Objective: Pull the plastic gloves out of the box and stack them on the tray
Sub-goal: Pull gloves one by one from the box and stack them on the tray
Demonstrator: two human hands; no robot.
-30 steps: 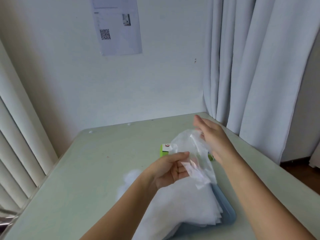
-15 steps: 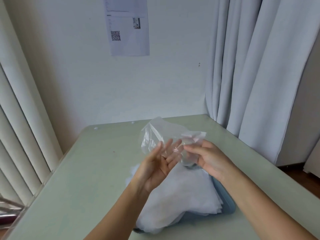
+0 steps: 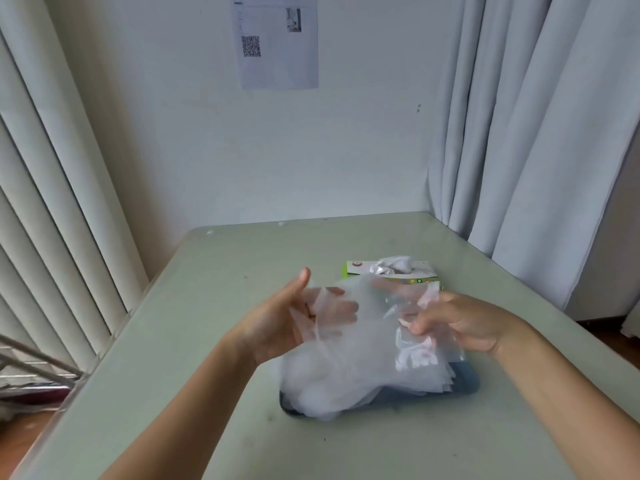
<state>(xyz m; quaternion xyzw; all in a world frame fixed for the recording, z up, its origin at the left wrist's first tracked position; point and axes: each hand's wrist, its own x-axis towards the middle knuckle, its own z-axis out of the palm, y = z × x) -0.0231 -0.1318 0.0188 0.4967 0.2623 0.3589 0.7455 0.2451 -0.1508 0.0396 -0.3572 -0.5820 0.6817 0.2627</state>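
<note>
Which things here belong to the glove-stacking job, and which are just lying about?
Job in hand:
left hand
right hand, pinching the held glove
glove pile
tray
box

Just there:
QR sheet on the wall
curtain
blinds
wire rack

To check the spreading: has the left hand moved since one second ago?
Yes. The left hand moved leftward, away from the green cardboard glove box.

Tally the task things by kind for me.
Box: 1
Tray: 1
Glove pile on the tray: 1, sheets uncountable
Half-out glove in the box: 1
Held glove, pinched by the right hand, over the left hand: 1
Total: 5
</note>
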